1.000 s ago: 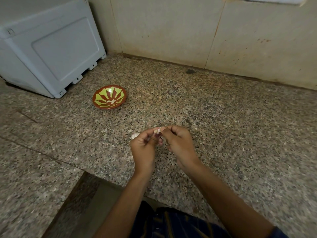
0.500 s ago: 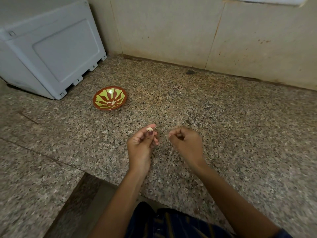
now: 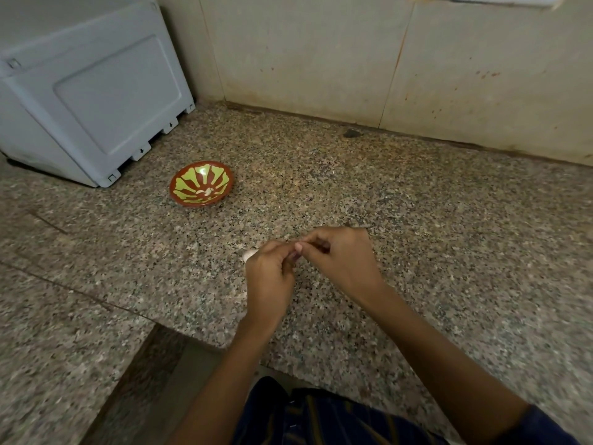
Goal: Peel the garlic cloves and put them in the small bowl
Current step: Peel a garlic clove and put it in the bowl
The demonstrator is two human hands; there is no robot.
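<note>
Two hands meet over the worktop (image 3: 417, 252): left hand (image 3: 268, 277) and right hand (image 3: 341, 261), fingers curled together around a garlic clove, hidden between them, so I can't tell exactly who pinches what. White garlic piece (image 3: 249, 254) on the worktop just left of the left hand. Small bowl (image 3: 201, 183) well apart, far-left, pale bits inside. Clove likely light, firm, slick once bare; skin papery. Best pinch the skin at the tip, hold the body.

Left hand (image 3: 269, 277) and right hand (image 3: 341, 263) fingertip to fingertip (fingers curled)
</note>
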